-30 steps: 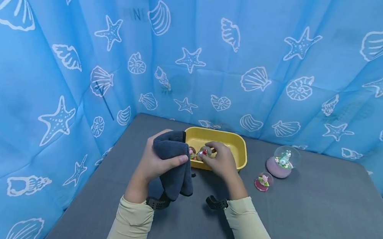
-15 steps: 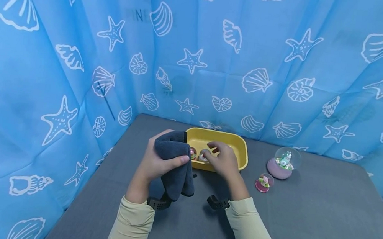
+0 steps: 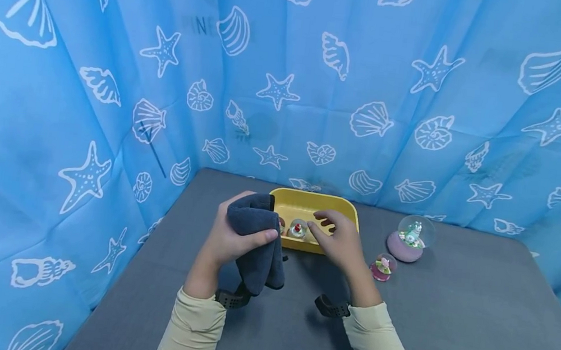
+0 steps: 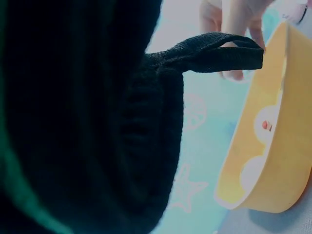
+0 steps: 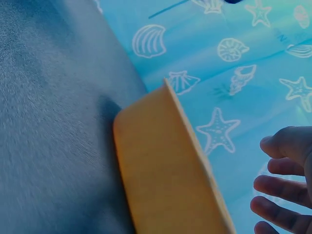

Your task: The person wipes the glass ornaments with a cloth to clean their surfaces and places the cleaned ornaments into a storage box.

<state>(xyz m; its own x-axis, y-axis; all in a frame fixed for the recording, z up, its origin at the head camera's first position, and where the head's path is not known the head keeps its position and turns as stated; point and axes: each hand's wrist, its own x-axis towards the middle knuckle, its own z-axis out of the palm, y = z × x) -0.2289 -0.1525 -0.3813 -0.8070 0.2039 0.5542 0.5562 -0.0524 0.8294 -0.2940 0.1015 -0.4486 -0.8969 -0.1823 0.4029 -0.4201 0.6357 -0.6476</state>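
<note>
My left hand (image 3: 228, 236) grips a folded dark blue cloth (image 3: 255, 254), thumb across its front. In the left wrist view the cloth fills the left side and a fabric loop (image 4: 229, 54) sticks out from it. The right hand (image 3: 342, 240) hovers over the right front of a yellow bin (image 3: 315, 204), fingers spread and holding nothing. Just left of its fingertips, a small snow globe (image 3: 298, 229) with a red figure sits in the bin. Another globe (image 3: 282, 224) beside it is mostly hidden behind the cloth.
On the grey table (image 3: 449, 315), to the right of the bin, stand a larger snow globe (image 3: 408, 239) with a lilac base and a smaller one (image 3: 383, 266) with a pink base. A blue shell-patterned curtain (image 3: 285, 125) hangs behind and to the left.
My right hand has let go of the globe with the red figure and moved right, leaving it in the bin. The left hand still holds the cloth in the same place.
</note>
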